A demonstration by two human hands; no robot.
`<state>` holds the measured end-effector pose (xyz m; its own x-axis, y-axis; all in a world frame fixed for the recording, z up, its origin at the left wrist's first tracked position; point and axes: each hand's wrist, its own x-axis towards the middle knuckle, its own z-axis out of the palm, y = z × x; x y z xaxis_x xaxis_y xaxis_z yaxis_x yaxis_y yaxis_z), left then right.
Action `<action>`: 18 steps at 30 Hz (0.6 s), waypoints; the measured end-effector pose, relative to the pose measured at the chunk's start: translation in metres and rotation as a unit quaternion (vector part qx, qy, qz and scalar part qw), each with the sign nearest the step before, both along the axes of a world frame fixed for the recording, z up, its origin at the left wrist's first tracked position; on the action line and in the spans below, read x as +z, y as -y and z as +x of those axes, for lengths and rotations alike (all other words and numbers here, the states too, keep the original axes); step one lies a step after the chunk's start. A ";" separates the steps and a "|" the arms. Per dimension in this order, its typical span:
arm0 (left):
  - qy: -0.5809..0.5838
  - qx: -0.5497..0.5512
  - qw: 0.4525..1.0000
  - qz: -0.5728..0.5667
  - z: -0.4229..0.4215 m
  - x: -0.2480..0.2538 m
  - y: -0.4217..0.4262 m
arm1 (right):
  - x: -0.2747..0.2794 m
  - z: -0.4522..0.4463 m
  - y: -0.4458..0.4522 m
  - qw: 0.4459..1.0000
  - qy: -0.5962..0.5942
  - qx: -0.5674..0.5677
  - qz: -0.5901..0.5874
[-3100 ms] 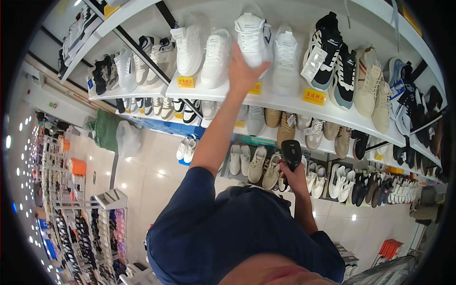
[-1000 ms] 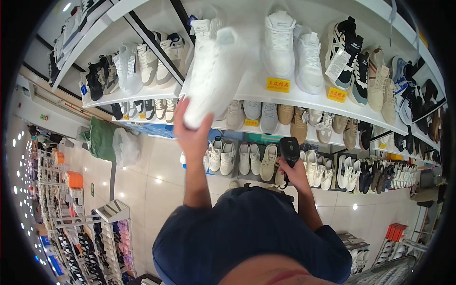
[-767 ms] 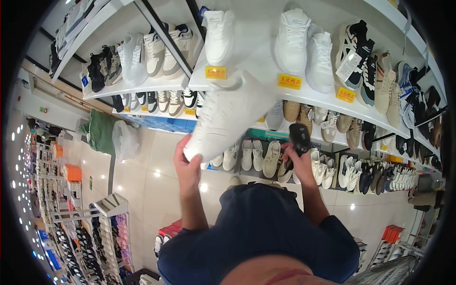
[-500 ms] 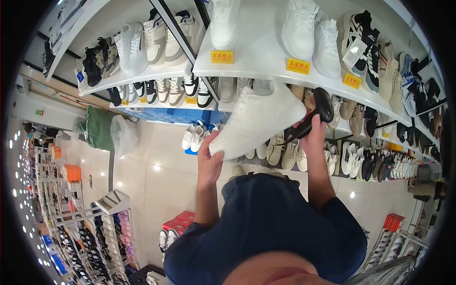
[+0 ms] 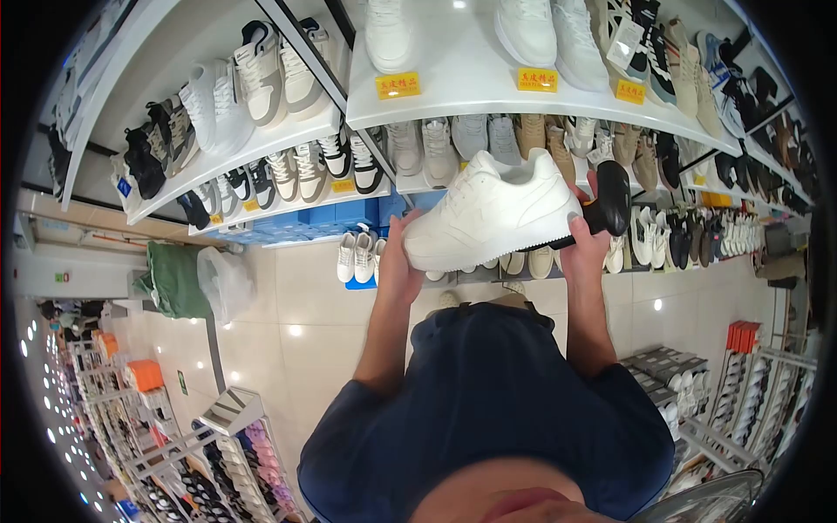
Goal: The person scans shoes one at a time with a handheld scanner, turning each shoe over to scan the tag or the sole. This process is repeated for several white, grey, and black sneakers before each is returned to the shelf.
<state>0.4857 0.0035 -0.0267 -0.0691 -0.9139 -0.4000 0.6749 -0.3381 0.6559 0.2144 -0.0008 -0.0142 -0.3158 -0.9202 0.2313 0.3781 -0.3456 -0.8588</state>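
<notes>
White shelves [image 5: 453,96] of shoes [image 5: 391,37] line the far side, and nearer I see one white shoe [image 5: 488,209], already lifted but not set down, the left hand [image 5: 401,272] clamped on its toe, the right hand [image 5: 588,251] gripping a black scanner [image 5: 615,202] by its heel.

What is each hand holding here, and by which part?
The left hand holds a white shoe by its toe end. The right hand holds a black handheld scanner by its handle while also touching the shoe's heel end.
</notes>
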 end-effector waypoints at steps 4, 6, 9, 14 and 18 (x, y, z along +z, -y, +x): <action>-0.008 -0.064 0.998 -0.018 0.017 -0.021 -0.002 | 0.004 0.012 -0.019 1.000 0.024 0.008 -0.013; -0.018 -0.094 0.995 0.017 0.025 -0.020 -0.006 | 0.009 0.025 -0.025 0.998 0.018 -0.041 -0.032; -0.003 -0.143 0.988 -0.064 0.037 -0.024 -0.017 | 0.007 0.028 -0.026 0.990 -0.047 -0.132 -0.009; 0.303 -0.167 0.902 -0.259 0.053 -0.029 -0.025 | 0.024 0.031 -0.031 0.984 -0.062 -0.118 0.115; 0.168 -0.177 0.922 -0.299 0.061 -0.030 -0.031 | 0.017 0.029 -0.026 0.967 -0.148 -0.096 0.185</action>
